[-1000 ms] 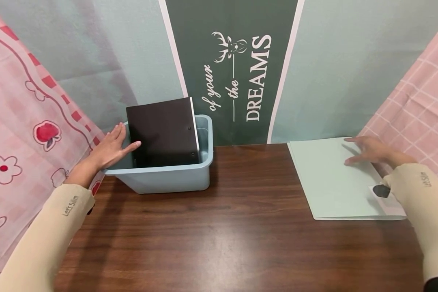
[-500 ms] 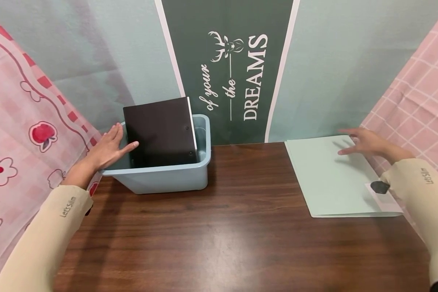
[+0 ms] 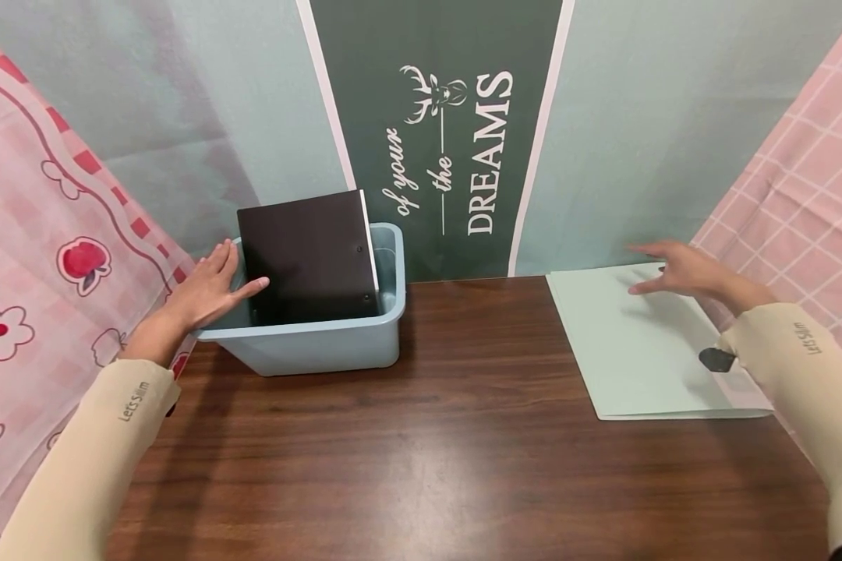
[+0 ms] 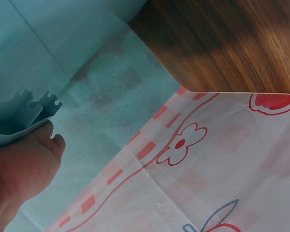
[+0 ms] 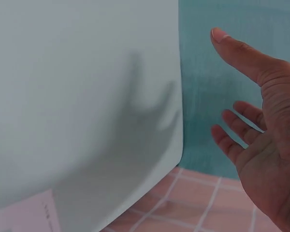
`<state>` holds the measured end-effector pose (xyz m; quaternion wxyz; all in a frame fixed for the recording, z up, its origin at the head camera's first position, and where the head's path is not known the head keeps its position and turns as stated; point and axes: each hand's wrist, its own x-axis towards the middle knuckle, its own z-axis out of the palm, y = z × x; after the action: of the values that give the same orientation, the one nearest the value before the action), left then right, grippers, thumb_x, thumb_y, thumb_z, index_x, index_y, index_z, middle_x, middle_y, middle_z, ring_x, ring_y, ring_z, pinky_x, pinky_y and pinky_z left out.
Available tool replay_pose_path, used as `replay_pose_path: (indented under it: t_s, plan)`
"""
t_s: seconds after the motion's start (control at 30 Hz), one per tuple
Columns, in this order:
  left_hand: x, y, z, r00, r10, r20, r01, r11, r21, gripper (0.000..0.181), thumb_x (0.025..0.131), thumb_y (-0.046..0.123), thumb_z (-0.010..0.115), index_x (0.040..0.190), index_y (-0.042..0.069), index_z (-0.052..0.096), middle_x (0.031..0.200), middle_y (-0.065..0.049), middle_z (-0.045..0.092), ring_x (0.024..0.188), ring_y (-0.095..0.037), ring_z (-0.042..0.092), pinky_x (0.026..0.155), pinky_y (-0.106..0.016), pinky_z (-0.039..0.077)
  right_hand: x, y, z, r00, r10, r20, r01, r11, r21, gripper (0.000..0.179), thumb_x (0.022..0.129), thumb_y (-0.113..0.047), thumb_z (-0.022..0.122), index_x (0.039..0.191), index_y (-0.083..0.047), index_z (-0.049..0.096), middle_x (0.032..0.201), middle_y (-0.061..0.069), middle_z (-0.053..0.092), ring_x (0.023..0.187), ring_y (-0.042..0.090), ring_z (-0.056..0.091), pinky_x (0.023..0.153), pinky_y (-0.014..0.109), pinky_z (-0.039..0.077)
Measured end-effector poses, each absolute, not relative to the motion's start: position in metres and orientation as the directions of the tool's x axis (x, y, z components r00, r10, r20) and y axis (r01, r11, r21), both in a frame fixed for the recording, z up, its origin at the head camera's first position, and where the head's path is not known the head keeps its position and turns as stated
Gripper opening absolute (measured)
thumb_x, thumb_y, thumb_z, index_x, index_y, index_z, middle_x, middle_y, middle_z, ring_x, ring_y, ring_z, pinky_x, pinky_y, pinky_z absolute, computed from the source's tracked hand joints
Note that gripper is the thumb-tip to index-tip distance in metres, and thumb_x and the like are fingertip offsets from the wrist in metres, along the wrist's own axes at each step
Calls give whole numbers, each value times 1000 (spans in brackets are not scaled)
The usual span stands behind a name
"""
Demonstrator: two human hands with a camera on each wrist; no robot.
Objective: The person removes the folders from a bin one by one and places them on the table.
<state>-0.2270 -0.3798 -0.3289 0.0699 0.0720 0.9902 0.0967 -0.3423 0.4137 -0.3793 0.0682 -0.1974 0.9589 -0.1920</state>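
A pale blue plastic bin [image 3: 309, 351] stands on the table at left in the head view. Upright in it, leaning slightly, is a black file folder [image 3: 305, 257] with small rivets and a white edge. My left hand [image 3: 206, 288] rests on the bin's left rim, fingers straight and thumb reaching toward the black folder. The left wrist view catches part of this hand [image 4: 31, 164] against the bin's rim. To the right, a pale green folder [image 3: 638, 351] lies flat. My right hand [image 3: 691, 269] hovers over its far right corner, fingers apart and holding nothing.
Brown wooden table [image 3: 463, 467] lies between the bin and the green folder. A grey-green cloth [image 3: 624, 156] with printed lettering hangs behind. Pink cloths border the left [image 3: 28, 273] and right [image 3: 814, 179] sides. A pinkish label [image 5: 29, 215] sits on the green folder.
My right hand has lifted off the green folder and moved a little to the left, toward its back edge. My left hand, the bin and the black folder stay as they were.
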Motion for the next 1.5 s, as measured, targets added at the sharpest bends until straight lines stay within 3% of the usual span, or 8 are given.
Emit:
replay_pose_path:
  t_s: [0.4,0.7,0.93,1.27,1.5]
  plan:
    - [-228,-380,-329,-981,163,-103,140,970,198,101,109,66,36,165,-8,-4,173,-31,-10,162,-46,-8,129,-61,-2,-344,371,-367,-877,-480,5,-442,803,-399,88,83,-31,92,155,-1,50,154,31,50,135,54,52,101,70,49]
    - [-227,-380,-330,-982,166,-95,145,969,201,99,109,65,35,165,-8,-3,173,-31,-8,162,-46,-7,129,-62,0,-345,338,-353,-863,-505,18,-460,772,-438,87,86,-31,90,158,-5,48,161,25,46,142,49,47,107,69,46]
    - [-226,-381,-328,-979,179,-100,154,964,217,94,112,61,30,164,-8,-6,173,-31,-11,161,-47,-8,129,-61,-3,-344,312,-340,-838,-543,47,-505,742,-441,85,88,-33,88,160,-10,48,163,23,43,137,50,54,108,66,47]
    - [-224,-380,-328,-978,192,-86,167,958,231,88,114,56,23,164,-11,-4,172,-33,-10,161,-48,-8,129,-62,-2,-345,278,-330,-768,-628,124,-611,661,-435,80,87,-25,89,155,-5,53,158,19,50,143,39,49,108,60,50]
    - [-224,-381,-328,-976,194,-94,171,961,216,82,115,51,19,163,-11,-6,172,-33,-10,160,-48,-8,129,-62,-2,-344,258,-320,-756,-642,127,-610,620,-493,83,89,-21,88,159,-7,48,159,19,49,142,39,50,112,61,46]
